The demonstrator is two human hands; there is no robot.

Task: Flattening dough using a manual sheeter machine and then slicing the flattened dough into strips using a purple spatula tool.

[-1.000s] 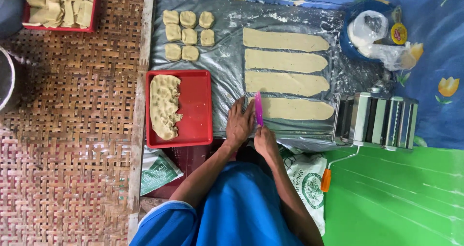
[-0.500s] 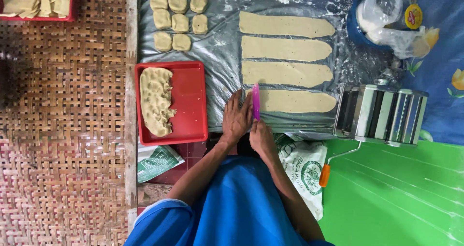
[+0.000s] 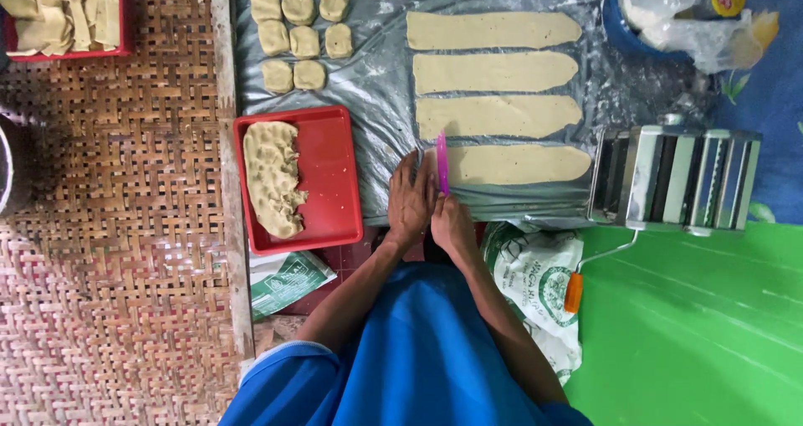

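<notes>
Below, white-and-green printed sack [image 3: 535, 279] beside right hand [image 3: 452, 225], green packet [image 3: 284, 279] left

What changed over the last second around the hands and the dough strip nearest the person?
Little changed. The view shifted, so everything sits differently in frame. The right hand still holds the pink cutter upright at the left end of the nearest dough strip, and the left hand stays flat beside it. Nothing was picked up or let go. The other three strips, the dough pieces, red tray and pasta roller stayed put.

White-green sack [image 3: 535, 279] and green packet [image 3: 288, 279] (both floor-level).
</notes>
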